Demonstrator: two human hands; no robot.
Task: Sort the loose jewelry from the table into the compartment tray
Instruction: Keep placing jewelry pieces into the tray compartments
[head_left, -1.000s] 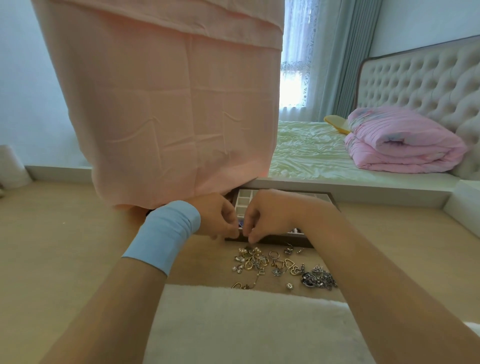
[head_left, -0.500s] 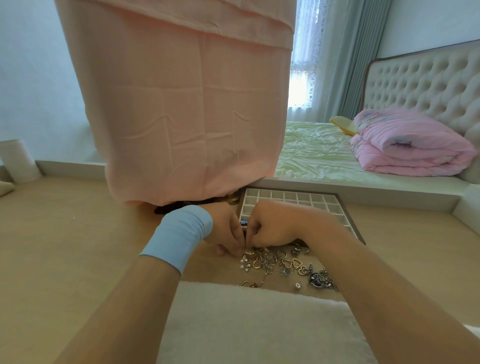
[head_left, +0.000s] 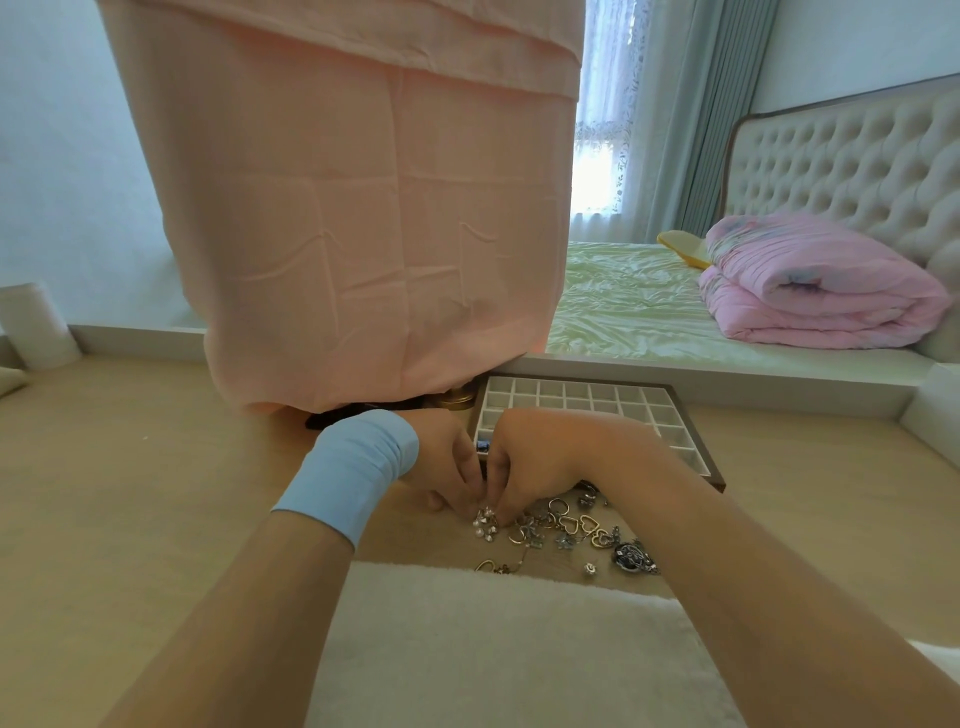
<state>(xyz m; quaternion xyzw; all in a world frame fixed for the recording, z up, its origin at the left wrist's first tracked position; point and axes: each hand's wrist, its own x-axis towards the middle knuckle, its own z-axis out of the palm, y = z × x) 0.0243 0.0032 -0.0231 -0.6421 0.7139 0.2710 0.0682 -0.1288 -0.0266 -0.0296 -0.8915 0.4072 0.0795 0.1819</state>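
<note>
A dark-framed compartment tray (head_left: 688, 415) with a white grid lies on the wooden table. Just in front of it sits the loose jewelry (head_left: 571, 530): gold heart rings, silver charms and a dark round pendant (head_left: 631, 557). My left hand (head_left: 441, 460), with a blue wristband, and my right hand (head_left: 540, 462) meet at the pile's left end. Their fingertips pinch a small silver-and-pearl cluster (head_left: 485, 524) that touches the table. My right hand hides the tray's near left compartments. A small dark bit (head_left: 482, 446) shows between the thumbs; I cannot tell what it is.
A pink cloth (head_left: 363, 234) hangs over the table's back, down to the tray's left corner, with a gold lid (head_left: 457, 399) under its hem. A white fluffy mat (head_left: 493, 649) lies at the near edge. Bed and pink quilt (head_left: 821, 291) are beyond.
Both hands came down and toward me, from over the tray's near edge to the left end of the loose pile. More of the tray's grid shows now.
</note>
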